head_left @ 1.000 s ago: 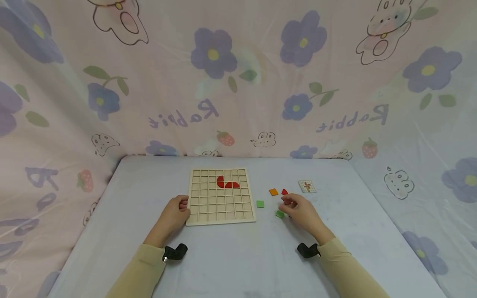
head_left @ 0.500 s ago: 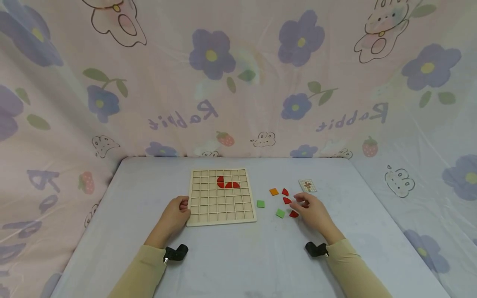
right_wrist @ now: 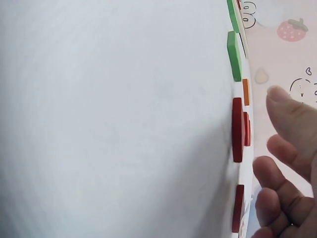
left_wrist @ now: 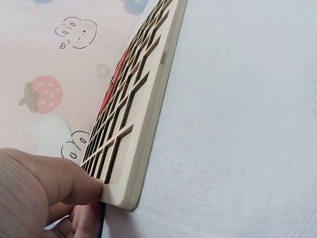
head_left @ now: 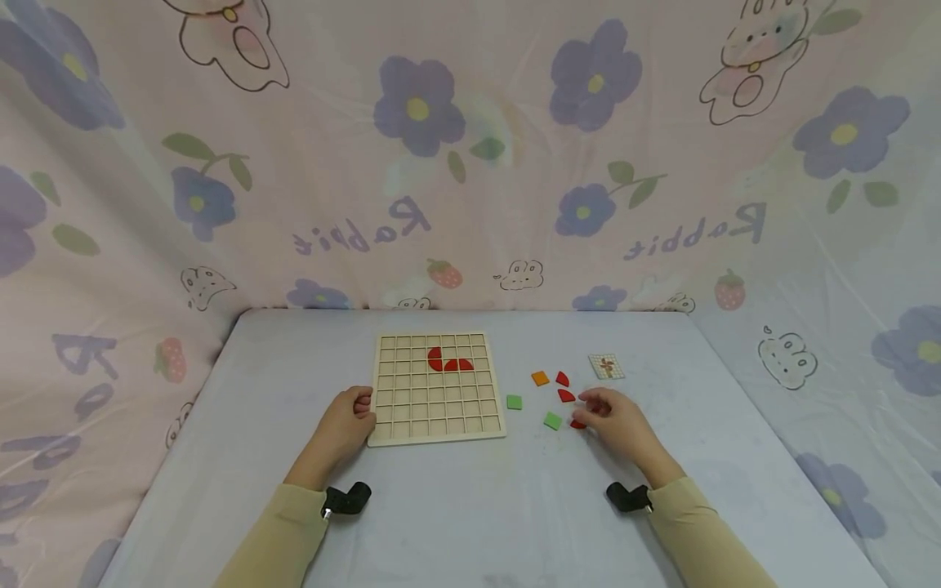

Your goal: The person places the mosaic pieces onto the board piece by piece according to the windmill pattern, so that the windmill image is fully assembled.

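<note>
1. Left hand pinches the gridded board, just below centre in the head view — probably to steady it.
2. Right hand, right of centre, holds nothing, thumb and fingertips apart, near red wedges and green squares — likely grouped for easy reach.
3. Board: pale, wood-like, thin; wedges flat, quarter-round.

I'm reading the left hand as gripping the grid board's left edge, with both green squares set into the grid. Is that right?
Not quite: the head view shows both green squares on the table, right of the grid board. The left hand does grip its left edge.
</note>
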`<state>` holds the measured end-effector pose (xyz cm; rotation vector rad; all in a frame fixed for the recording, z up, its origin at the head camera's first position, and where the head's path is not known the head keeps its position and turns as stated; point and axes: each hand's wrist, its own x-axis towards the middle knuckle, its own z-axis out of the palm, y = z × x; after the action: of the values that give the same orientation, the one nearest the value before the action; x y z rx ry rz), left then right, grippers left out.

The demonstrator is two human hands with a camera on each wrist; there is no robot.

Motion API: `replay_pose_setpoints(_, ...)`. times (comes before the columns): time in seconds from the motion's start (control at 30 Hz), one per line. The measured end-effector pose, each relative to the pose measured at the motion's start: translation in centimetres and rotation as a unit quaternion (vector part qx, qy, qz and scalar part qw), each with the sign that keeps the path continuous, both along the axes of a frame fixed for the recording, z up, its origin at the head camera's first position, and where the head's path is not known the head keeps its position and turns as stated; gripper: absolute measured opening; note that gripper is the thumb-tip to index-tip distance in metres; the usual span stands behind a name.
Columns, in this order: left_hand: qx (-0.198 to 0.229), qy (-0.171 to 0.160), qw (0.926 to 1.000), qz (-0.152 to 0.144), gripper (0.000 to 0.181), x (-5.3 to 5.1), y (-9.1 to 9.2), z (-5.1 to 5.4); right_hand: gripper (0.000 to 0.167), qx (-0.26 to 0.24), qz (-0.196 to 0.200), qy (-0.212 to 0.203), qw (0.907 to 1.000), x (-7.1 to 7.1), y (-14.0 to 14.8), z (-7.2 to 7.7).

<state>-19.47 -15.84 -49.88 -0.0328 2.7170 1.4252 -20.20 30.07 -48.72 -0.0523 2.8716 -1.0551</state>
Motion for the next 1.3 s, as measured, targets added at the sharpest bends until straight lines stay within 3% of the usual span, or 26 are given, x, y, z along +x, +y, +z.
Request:
replay_pose_setpoints(0.43, 0.002, 0.0, 1.0, 0.001, 0.045, 0.1, 0.0, 0.1, 0.04, 0.016, 0.014, -0.021, 0.9996, 0.3, 0.1, -0.3)
replay_pose_setpoints(0.77, 0.004, -0.002, 1.0, 0.001, 0.046, 0.1, 0.1, 0.4, 0.023, 0.024, 0.02, -0.033, 0.999, 0.2, 0.1, -0.5)
replay_pose_setpoints(1.0, 0.014, -0.017, 0.9998, -0.003, 0.046, 0.3, 0.0, 0.5, 0.018, 0.036, 0.028, -0.042, 0.9981, 0.1, -0.3, 0.0)
replay_pose_setpoints(1.3, 0.012, -0.02, 0.9997, -0.002, 0.046, 0.4, 0.0, 0.6, 0.018, 0.046, 0.033, -0.088, 0.9945, -0.1, -1.2, 0.8)
